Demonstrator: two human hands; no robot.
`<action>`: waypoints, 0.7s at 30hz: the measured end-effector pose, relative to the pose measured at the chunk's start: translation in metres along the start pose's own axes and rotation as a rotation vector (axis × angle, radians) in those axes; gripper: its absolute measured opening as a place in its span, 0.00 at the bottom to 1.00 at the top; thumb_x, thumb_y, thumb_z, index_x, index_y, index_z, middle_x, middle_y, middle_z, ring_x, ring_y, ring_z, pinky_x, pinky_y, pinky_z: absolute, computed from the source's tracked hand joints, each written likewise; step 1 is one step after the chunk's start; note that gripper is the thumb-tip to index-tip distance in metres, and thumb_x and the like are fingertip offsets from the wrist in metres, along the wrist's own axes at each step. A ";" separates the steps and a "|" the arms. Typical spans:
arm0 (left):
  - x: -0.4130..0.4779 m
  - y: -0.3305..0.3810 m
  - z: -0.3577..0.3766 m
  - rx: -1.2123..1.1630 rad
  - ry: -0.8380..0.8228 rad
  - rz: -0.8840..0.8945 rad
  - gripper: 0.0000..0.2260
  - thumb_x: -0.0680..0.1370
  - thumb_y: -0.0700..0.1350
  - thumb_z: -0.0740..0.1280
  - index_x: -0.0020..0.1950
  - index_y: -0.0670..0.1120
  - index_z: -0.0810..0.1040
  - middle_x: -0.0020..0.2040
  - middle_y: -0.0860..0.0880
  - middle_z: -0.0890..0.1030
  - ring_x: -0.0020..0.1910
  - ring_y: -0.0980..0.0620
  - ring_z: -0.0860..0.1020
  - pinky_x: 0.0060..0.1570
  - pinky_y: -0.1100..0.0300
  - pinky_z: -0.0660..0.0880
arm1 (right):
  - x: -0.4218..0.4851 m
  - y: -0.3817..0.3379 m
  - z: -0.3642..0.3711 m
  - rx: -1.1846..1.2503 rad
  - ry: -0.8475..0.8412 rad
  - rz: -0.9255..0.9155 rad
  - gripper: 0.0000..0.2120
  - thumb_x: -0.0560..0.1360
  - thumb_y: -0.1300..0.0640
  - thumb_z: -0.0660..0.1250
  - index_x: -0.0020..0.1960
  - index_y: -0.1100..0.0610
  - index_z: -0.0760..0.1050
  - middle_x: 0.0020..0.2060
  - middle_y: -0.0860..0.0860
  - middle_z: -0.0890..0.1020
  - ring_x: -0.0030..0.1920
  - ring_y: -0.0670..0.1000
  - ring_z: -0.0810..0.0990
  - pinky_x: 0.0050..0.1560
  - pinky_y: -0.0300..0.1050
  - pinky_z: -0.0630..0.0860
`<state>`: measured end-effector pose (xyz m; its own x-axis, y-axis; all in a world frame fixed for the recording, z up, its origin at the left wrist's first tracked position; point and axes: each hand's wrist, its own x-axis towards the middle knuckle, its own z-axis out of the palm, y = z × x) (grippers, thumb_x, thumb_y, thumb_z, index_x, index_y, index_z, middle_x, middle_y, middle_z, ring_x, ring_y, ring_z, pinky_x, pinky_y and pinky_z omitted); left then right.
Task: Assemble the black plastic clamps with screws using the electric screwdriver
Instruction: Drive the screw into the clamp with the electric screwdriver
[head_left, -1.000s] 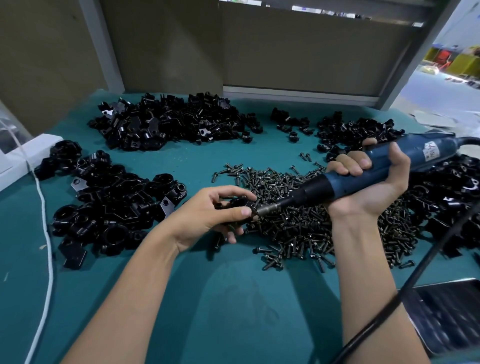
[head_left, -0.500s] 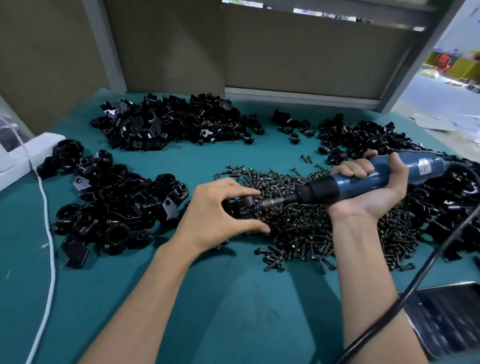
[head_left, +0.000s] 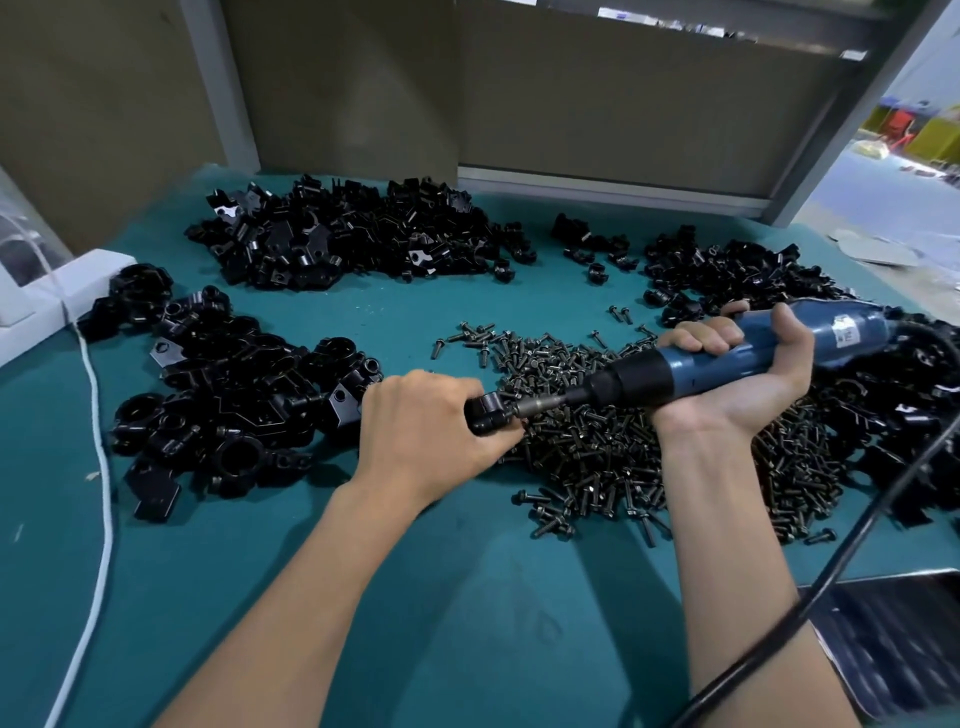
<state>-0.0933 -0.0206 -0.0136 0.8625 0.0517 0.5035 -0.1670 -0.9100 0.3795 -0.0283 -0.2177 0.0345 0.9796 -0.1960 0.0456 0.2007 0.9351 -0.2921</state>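
My left hand (head_left: 431, 431) grips a black plastic clamp (head_left: 485, 413) at the left edge of the screw pile (head_left: 623, 441), down near the teal table. My right hand (head_left: 737, 374) is wrapped around the blue electric screwdriver (head_left: 727, 358), palm up. The driver's metal bit points left and meets the clamp's side. Most of the clamp is hidden under my left fingers.
Heaps of black clamp parts lie at the left (head_left: 223, 405), at the back (head_left: 353, 239) and at the right (head_left: 737, 275). A white cord (head_left: 98, 441) runs down the left side; the driver's black cable (head_left: 831, 571) crosses my right forearm. A dark tray (head_left: 904, 639) sits at lower right.
My left hand turned palm-down and closed over the clamp, lowering it toward the table. The screwdriver dropped slightly and its bit stayed against the clamp.
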 end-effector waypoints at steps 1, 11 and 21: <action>0.000 0.001 0.001 -0.031 -0.016 -0.039 0.20 0.65 0.67 0.62 0.26 0.52 0.72 0.23 0.54 0.73 0.25 0.52 0.71 0.29 0.62 0.64 | -0.001 0.000 0.000 0.011 -0.013 -0.001 0.08 0.71 0.52 0.63 0.39 0.57 0.72 0.24 0.45 0.71 0.22 0.45 0.68 0.25 0.37 0.67; 0.001 0.001 0.010 -0.157 -0.041 -0.093 0.19 0.62 0.66 0.59 0.22 0.52 0.65 0.20 0.51 0.69 0.23 0.53 0.69 0.26 0.61 0.64 | -0.005 -0.001 0.004 0.000 -0.032 -0.046 0.08 0.68 0.51 0.63 0.38 0.56 0.71 0.24 0.45 0.70 0.22 0.45 0.68 0.25 0.37 0.66; -0.002 -0.002 0.007 -0.040 0.199 0.140 0.16 0.68 0.58 0.65 0.26 0.49 0.73 0.22 0.52 0.73 0.22 0.50 0.71 0.26 0.62 0.67 | -0.003 -0.001 0.004 0.002 0.041 -0.019 0.08 0.67 0.52 0.65 0.36 0.57 0.71 0.24 0.46 0.70 0.22 0.45 0.68 0.25 0.37 0.66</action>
<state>-0.0909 -0.0217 -0.0207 0.7189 0.0096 0.6950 -0.3007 -0.8972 0.3235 -0.0318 -0.2169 0.0381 0.9741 -0.2256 0.0114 0.2192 0.9316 -0.2900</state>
